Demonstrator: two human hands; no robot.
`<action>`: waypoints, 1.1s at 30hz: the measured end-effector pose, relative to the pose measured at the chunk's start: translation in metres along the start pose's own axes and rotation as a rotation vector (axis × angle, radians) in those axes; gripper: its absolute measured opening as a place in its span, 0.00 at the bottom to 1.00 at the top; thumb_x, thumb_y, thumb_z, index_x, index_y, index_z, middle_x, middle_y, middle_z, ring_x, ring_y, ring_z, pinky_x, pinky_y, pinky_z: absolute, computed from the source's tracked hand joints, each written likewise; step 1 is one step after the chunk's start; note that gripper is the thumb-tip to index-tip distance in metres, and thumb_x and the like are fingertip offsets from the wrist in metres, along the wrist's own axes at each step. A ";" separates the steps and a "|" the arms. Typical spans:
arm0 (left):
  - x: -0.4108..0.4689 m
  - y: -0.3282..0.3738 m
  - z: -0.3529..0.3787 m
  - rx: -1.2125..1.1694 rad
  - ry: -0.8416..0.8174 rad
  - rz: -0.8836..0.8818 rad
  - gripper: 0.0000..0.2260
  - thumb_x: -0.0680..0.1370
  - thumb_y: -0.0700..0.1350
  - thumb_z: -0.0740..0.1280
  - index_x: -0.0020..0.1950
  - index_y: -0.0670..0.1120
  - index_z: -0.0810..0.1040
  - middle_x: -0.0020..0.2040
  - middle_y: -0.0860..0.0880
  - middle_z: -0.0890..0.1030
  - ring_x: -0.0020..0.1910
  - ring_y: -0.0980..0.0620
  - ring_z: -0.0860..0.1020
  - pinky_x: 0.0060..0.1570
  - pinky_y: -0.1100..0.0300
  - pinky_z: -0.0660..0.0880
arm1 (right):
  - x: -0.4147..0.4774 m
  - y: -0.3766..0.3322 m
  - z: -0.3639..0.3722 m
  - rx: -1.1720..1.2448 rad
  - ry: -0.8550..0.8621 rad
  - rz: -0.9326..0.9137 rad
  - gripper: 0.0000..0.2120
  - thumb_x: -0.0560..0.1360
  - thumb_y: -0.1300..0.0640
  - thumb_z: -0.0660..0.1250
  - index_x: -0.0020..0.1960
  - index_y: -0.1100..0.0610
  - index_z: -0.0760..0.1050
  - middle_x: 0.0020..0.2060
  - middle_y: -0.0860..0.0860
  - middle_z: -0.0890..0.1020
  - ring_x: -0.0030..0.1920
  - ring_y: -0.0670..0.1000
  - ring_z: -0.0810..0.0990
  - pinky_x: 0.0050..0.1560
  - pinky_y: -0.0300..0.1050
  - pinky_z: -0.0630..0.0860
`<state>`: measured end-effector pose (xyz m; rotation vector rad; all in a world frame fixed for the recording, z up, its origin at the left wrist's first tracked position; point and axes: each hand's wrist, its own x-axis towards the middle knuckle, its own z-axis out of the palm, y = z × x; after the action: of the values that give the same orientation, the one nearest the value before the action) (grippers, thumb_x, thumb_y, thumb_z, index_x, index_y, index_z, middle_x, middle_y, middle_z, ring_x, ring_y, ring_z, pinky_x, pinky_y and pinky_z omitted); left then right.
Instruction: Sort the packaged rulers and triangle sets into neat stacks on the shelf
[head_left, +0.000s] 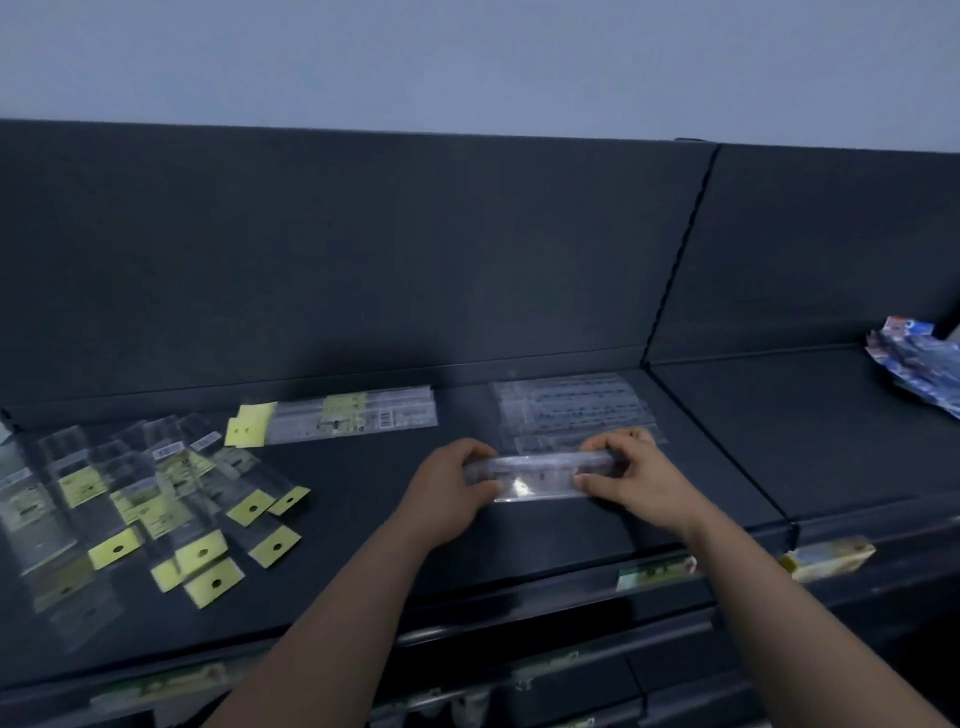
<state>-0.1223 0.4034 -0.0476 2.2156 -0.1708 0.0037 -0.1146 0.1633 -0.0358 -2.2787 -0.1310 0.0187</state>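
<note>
A: Logging hand positions. What is the left hand (451, 493) doing?

B: It is gripping the left end of a clear packaged ruler (540, 474), with the fingers curling over the far edge and the thumb lying along the near edge. The right hand (636, 480) is pinching the right end the same way.

A: So the ruler is spanning between them?

B: Yes. It is running lengthwise, left to right, between the two hands, over the dark shelf (363, 525). I cannot tell whether it is touching the shelf or hovering just above it. The near edge is catching a glare.

A: What is sitting behind it?

B: A stack of clear packages (566, 402) is lying flat just beyond the held ruler, toward the back panel (363, 260). The right hand's fingertips are overlapping its near edge in this view. The print is too blurred to read.

A: And to the left?

B: A stack of long packs with yellow headers (358, 415) is lying near the back, well to the left of the left hand. Farther left, a loose heap of yellow-tagged packs (171, 509) is fanning out untidily toward the front edge.

A: And the neighbouring section?

B: A few blue-and-white packets (919, 364) are lying at the far right, well apart from both hands. Some label strips (655, 570) are hanging along the shelf's front edge.
</note>
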 end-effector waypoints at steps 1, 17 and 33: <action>0.009 0.008 0.011 -0.010 0.002 -0.003 0.14 0.73 0.43 0.73 0.57 0.47 0.78 0.55 0.52 0.79 0.54 0.56 0.75 0.50 0.67 0.66 | 0.008 0.008 -0.012 -0.014 0.011 0.000 0.14 0.68 0.58 0.77 0.51 0.52 0.78 0.53 0.53 0.67 0.46 0.41 0.71 0.44 0.17 0.65; 0.061 0.056 0.101 0.804 -0.020 -0.012 0.26 0.80 0.56 0.54 0.78 0.53 0.54 0.79 0.51 0.53 0.77 0.49 0.51 0.73 0.43 0.45 | 0.082 0.077 -0.052 -0.624 -0.232 -0.141 0.34 0.74 0.33 0.58 0.76 0.44 0.57 0.77 0.48 0.50 0.77 0.52 0.42 0.75 0.51 0.40; 0.011 0.032 0.105 0.786 -0.102 -0.050 0.42 0.66 0.71 0.24 0.78 0.61 0.46 0.80 0.50 0.41 0.78 0.50 0.47 0.75 0.52 0.50 | 0.017 0.103 -0.056 -0.673 -0.455 -0.095 0.35 0.77 0.32 0.44 0.76 0.43 0.32 0.74 0.47 0.29 0.74 0.50 0.28 0.74 0.59 0.33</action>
<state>-0.1216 0.3000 -0.0853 3.0070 -0.1910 -0.0826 -0.0855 0.0558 -0.0767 -2.8970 -0.5540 0.5143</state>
